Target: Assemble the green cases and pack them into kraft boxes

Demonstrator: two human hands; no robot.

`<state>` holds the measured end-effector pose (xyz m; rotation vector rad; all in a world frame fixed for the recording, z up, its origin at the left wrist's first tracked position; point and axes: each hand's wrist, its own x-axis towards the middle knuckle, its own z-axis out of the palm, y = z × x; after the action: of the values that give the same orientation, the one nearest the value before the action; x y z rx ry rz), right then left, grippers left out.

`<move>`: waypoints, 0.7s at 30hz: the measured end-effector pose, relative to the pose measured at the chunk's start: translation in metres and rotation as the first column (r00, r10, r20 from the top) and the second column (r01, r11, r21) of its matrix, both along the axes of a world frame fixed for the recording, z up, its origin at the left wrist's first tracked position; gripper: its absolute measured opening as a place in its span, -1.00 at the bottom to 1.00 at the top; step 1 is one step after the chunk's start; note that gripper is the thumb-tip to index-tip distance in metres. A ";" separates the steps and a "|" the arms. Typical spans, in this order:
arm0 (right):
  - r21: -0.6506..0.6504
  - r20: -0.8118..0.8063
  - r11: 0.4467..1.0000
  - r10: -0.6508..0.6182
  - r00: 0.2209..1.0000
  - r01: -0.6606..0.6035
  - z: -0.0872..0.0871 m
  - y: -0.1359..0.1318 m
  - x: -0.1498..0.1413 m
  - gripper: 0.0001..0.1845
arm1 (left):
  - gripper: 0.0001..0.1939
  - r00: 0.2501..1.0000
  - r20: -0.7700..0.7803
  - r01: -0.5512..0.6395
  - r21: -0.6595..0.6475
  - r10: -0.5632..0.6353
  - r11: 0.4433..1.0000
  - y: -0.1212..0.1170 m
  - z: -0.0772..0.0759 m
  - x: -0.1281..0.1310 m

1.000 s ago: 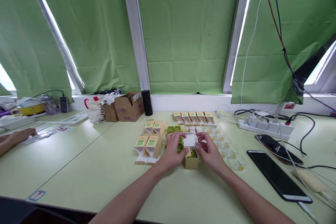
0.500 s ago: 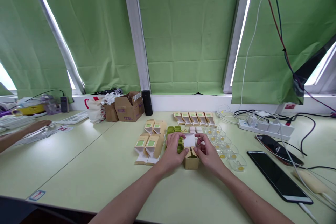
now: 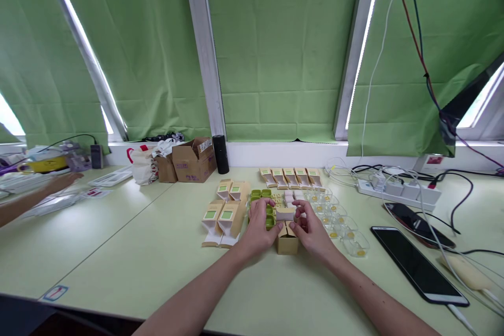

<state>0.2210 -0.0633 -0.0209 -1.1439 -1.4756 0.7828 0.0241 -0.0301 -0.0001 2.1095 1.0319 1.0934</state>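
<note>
A small brown cardboard box (image 3: 287,245) stands on the table in front of me, its side flaps folded inward over the top and its lid flap bent partway down at the back. My left hand (image 3: 259,224) grips the box's left upper edge, thumb on the side flap. From the right, my right hand (image 3: 313,230) holds it the same way, index finger curled up by the lid. Green moulded pieces (image 3: 270,220) lie just behind my left fingers. Clear plastic cases (image 3: 356,244) with yellow spots sit right of my right hand.
Flat-backed open cartons with green windows (image 3: 227,220) lie to the left, and a row of more cartons (image 3: 291,178) at the back. A phone (image 3: 419,265), cables and a power strip (image 3: 399,192) are on the right. Another person's hand (image 3: 63,182) works over plastic bags far left.
The box's lid flap has tipped down toward me, from upright to partly folded over. My hands have barely moved. The other person's hand has shifted slightly.
</note>
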 end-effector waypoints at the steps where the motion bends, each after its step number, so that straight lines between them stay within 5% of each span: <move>1: 0.001 -0.001 1.000 0.000 1.000 0.000 0.000 0.000 0.000 -0.52 | -0.60 1.000 0.001 0.003 0.001 -0.003 1.000 0.000 0.001 0.000; 21: 0.063 -0.014 0.998 -0.017 1.000 0.017 -0.003 0.002 0.000 -0.60 | -0.86 0.997 -0.037 0.071 0.104 -0.068 0.992 -0.003 0.010 0.004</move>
<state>0.2209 -0.0617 -0.0237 -1.1007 -1.4679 0.7259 0.0278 -0.0329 0.0101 2.2368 0.9271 1.1041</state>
